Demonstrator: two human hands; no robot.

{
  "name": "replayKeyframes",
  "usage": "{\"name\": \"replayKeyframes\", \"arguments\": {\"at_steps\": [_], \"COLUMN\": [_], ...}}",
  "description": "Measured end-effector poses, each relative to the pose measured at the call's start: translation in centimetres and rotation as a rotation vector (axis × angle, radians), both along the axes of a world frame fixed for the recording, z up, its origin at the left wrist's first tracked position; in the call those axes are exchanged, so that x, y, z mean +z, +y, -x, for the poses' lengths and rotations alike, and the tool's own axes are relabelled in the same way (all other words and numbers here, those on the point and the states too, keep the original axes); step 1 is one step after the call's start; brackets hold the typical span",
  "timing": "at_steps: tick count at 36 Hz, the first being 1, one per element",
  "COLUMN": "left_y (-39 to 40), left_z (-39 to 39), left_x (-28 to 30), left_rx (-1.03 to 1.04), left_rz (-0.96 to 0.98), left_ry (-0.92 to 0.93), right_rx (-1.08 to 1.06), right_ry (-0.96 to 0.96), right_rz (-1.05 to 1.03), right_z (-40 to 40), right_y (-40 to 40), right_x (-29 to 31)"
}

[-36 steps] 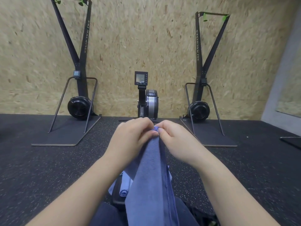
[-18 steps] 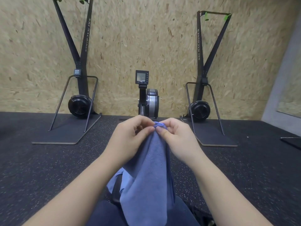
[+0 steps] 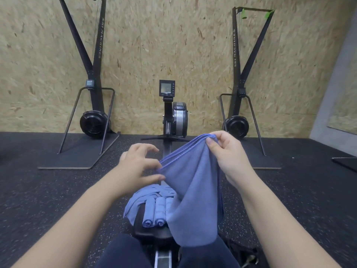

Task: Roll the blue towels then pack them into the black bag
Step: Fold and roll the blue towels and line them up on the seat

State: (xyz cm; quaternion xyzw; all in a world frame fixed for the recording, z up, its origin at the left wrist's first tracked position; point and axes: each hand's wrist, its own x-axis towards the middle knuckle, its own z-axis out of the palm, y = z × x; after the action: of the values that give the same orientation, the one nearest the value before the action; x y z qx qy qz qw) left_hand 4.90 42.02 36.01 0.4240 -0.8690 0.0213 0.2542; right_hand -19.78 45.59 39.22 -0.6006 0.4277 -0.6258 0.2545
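Note:
A blue towel (image 3: 193, 190) hangs in front of me, held up over my lap. My right hand (image 3: 229, 159) pinches its top corner between thumb and fingers. My left hand (image 3: 138, 167) is lower and to the left and pinches the towel's left edge with its fingertips, so the top hem is stretched between the two hands. Two rolled blue towels (image 3: 154, 211) lie side by side on a black rower seat (image 3: 146, 232), with loose blue towels (image 3: 135, 202) bunched beside them. Part of the black bag (image 3: 243, 253) shows at the bottom right, mostly hidden by my right arm.
I sit on a rowing machine whose monitor and flywheel (image 3: 173, 113) stand straight ahead. Two ski machines (image 3: 94, 120) (image 3: 236, 124) stand on floor plates at the left and right against a chipboard wall. The floor is dark speckled rubber.
My hands were together at the towel's top corner. They have moved apart, the left sliding down and left along the hem, the right up and right, spreading the towel. The rolled towels have come into view.

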Motion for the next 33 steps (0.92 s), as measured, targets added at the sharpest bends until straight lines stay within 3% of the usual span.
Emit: {"name": "replayKeyframes", "arguments": {"at_steps": [2, 6, 8, 11, 14, 21, 27, 33], "left_y": [-0.6, -1.4, -1.2, -1.0, -1.4, -1.2, -3.0, -4.7], "left_z": [-0.9, -1.8, -1.4, -0.9, -1.4, -1.4, -1.3, -0.8], "left_x": [0.6, 2.6, 3.7, 4.3, 3.5, 0.6, -2.8, -6.1], "left_rx": [0.026, -0.013, -0.061, -0.083, -0.047, 0.000, 0.055, 0.119], "left_rz": [0.001, 0.159, 0.241, 0.241, 0.128, -0.134, -0.147, -0.258], "left_ry": [0.030, 0.106, 0.160, 0.251, 0.219, 0.373, 0.498, 0.637], "right_rx": [-0.054, -0.324, -0.470, -0.520, -0.408, -0.259, -0.276, -0.203], "right_ry": [0.069, 0.547, 0.685, 0.672, 0.706, 0.443, 0.399, 0.185], "right_rz": [-0.004, -0.014, 0.092, 0.142, -0.099, -0.226, -0.304, -0.439], "right_z": [0.6, 1.8, 1.7, 0.7, -0.2, -1.6, -2.2, -2.9], "right_y": [-0.2, -1.1, -1.3, -1.1, -1.7, -3.8, -5.7, -7.2], "right_x": [0.0, -0.7, -1.0, -1.0, -1.5, -3.8, -6.6, -9.6]}}
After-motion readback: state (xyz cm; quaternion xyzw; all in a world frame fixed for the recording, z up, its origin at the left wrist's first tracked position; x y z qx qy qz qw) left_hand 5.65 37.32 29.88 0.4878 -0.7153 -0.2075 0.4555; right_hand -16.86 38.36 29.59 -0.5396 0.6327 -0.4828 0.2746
